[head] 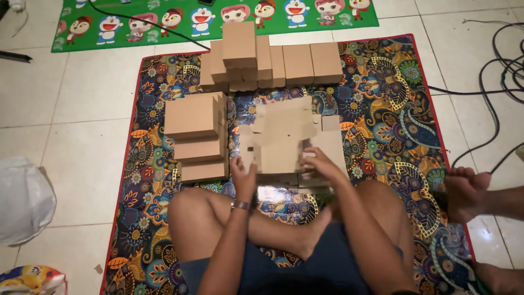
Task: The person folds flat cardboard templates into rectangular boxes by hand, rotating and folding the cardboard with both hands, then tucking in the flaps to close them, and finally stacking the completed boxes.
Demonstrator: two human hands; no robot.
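Down on the patterned mat (382, 109), both hands grip a flat cardboard blank (281, 139): left hand (244, 175) fingers pinching its lower-left edge, right hand (322, 164) fingers pressed on its right flap.

White tiled floor (82, 98) with a paisley mat (382, 109) at centre, green cartoon mat (136, 27) upper left, black cables (491, 82) right.

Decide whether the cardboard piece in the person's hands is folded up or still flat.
Still flat: the cardboard blank lies spread, flaps out, under both hands.
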